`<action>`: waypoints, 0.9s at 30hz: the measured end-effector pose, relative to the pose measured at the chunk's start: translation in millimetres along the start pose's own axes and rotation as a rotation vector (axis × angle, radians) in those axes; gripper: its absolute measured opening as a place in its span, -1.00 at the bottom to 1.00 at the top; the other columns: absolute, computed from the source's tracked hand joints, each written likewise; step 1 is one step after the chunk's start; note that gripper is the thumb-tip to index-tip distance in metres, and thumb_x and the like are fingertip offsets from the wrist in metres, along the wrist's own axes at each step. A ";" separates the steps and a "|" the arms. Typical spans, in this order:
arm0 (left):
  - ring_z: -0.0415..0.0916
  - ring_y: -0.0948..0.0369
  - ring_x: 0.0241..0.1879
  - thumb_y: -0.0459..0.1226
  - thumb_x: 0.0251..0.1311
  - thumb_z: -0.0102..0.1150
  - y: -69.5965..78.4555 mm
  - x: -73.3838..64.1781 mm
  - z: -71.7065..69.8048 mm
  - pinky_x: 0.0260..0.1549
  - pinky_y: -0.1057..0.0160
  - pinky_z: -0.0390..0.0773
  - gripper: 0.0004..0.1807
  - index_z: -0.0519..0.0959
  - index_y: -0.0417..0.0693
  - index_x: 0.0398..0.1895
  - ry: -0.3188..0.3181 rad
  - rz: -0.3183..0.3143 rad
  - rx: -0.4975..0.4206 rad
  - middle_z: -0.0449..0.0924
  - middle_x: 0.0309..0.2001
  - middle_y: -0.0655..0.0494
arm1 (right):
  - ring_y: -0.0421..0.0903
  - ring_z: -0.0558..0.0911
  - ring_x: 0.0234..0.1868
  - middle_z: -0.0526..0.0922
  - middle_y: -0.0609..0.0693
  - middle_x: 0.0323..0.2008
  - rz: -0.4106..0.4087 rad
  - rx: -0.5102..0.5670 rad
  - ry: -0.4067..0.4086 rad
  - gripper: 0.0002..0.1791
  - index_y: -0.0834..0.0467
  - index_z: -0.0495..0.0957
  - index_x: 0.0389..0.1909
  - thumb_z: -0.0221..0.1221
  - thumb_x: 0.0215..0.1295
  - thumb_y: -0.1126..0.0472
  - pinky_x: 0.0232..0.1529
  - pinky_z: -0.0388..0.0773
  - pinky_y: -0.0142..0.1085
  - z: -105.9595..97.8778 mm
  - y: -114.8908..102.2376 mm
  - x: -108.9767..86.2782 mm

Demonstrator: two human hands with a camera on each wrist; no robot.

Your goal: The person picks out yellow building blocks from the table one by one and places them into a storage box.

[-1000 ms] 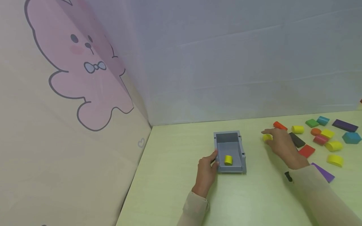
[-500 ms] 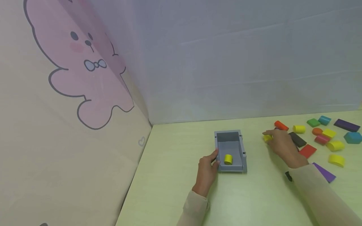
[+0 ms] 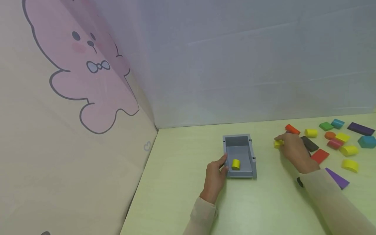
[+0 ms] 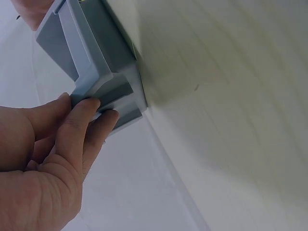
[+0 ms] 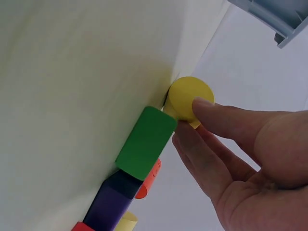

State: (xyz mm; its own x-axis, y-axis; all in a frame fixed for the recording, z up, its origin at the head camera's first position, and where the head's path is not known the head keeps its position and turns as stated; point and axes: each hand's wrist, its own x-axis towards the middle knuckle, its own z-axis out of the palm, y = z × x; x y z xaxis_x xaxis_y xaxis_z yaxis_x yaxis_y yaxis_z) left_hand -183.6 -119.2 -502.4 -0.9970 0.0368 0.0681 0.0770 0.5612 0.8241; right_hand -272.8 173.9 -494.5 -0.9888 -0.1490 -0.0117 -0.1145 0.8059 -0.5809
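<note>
My left hand (image 3: pixel 213 179) grips the left side of a small grey plastic bin (image 3: pixel 254 169), thumb and fingertips on its rim (image 4: pixel 89 57). Inside the bin lies a short yellow cylinder block (image 3: pixel 236 164). Over to the right, my right hand (image 3: pixel 295 151) pinches another yellow cylinder block (image 5: pixel 190 96), the thumb against its round face. A green block (image 5: pixel 147 143) lies right beside those fingertips in the right wrist view, with a dark purple block (image 5: pixel 107 204) beyond it. The hand hides both of these from the head view, apart from a sliver.
Several loose blocks spread over the table's right side, among them a red cylinder (image 3: pixel 292 129), a black bar (image 3: pixel 309 144), a red flat block (image 3: pixel 320 156) and a purple triangle (image 3: pixel 337 178). A curtain (image 3: pixel 235 65) hangs along the table's back edge.
My right hand's fingers have come in around the yellow cylinder, which has turned slightly. My left hand stays on the bin. The head view has shifted a little.
</note>
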 end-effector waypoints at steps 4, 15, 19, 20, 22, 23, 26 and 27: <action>0.52 0.02 0.36 -0.54 0.37 0.25 -0.3 0.4 0.4 0.34 0.04 0.52 -0.45 0.51 -0.21 0.42 0.000 0.000 0.006 0.56 0.34 -0.10 | 0.54 0.48 0.24 0.56 0.57 0.17 0.003 0.005 0.002 -0.63 0.54 0.61 0.12 0.17 0.29 0.62 0.21 0.49 0.38 -0.3 -0.8 -0.4; 0.53 0.01 0.35 -0.54 0.35 0.27 0.4 -0.3 0.2 0.32 0.03 0.54 -0.45 0.52 -0.23 0.41 0.003 0.003 0.018 0.58 0.32 -0.12 | 0.56 0.44 0.29 0.56 0.54 0.19 0.005 0.019 0.023 -0.61 0.52 0.61 0.15 0.26 0.29 0.59 0.23 0.47 0.39 -3.3 -13.0 -3.8; 0.54 0.01 0.34 -0.54 0.34 0.27 0.3 -0.1 0.3 0.31 0.03 0.54 -0.45 0.52 -0.24 0.41 0.006 0.011 0.023 0.59 0.31 -0.13 | 0.55 0.46 0.29 0.58 0.52 0.19 -0.006 0.016 0.051 -0.58 0.48 0.61 0.17 0.31 0.28 0.56 0.21 0.49 0.38 -5.3 -24.0 -6.9; 0.55 0.00 0.33 -0.54 0.34 0.27 0.1 -0.1 0.4 0.31 0.03 0.54 -0.45 0.53 -0.24 0.41 0.008 0.014 0.025 0.59 0.31 -0.13 | 0.54 0.47 0.28 0.58 0.52 0.19 -0.015 0.019 0.058 -0.58 0.48 0.62 0.17 0.32 0.27 0.56 0.21 0.50 0.38 -5.7 -27.0 -8.0; 0.55 0.00 0.33 -0.55 0.34 0.27 -0.3 0.0 0.4 0.30 0.04 0.55 -0.45 0.53 -0.25 0.40 0.010 0.020 0.025 0.59 0.31 -0.13 | 0.52 0.49 0.27 0.59 0.51 0.18 -0.032 0.025 0.074 -0.57 0.47 0.62 0.17 0.33 0.27 0.56 0.18 0.52 0.36 -6.6 -32.7 -10.2; 0.55 0.00 0.33 -0.55 0.34 0.27 -0.5 -0.1 0.3 0.30 0.04 0.55 -0.45 0.53 -0.25 0.40 0.010 0.021 0.023 0.58 0.31 -0.13 | 0.51 0.50 0.26 0.60 0.51 0.18 -0.043 0.031 0.084 -0.57 0.47 0.62 0.17 0.33 0.27 0.56 0.17 0.54 0.36 -7.1 -35.6 -11.4; 0.57 -0.01 0.32 -0.56 0.33 0.27 -1.1 -0.3 0.1 0.29 0.03 0.56 -0.45 0.53 -0.26 0.40 0.011 0.033 0.022 0.59 0.31 -0.14 | 0.49 0.53 0.23 0.62 0.49 0.16 -0.084 0.050 0.120 -0.58 0.46 0.64 0.16 0.35 0.25 0.56 0.14 0.56 0.35 -8.3 -43.3 -14.5; 0.56 -0.01 0.32 -0.56 0.33 0.27 -1.4 -0.2 0.2 0.29 0.03 0.56 -0.45 0.53 -0.26 0.40 0.010 0.035 0.020 0.59 0.31 -0.14 | 0.49 0.55 0.21 0.63 0.49 0.14 -0.098 0.055 0.133 -0.58 0.46 0.64 0.15 0.35 0.24 0.56 0.13 0.57 0.35 -8.5 -45.4 -15.3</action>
State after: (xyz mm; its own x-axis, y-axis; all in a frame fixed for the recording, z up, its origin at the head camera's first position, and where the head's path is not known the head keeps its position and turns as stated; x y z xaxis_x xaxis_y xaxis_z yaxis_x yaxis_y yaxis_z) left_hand -183.5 -119.8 -503.7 -0.9935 0.0484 0.1029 0.1119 0.5765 0.8094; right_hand -253.3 144.4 -461.0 -0.9776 -0.1450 0.1526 -0.2089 0.7581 -0.6178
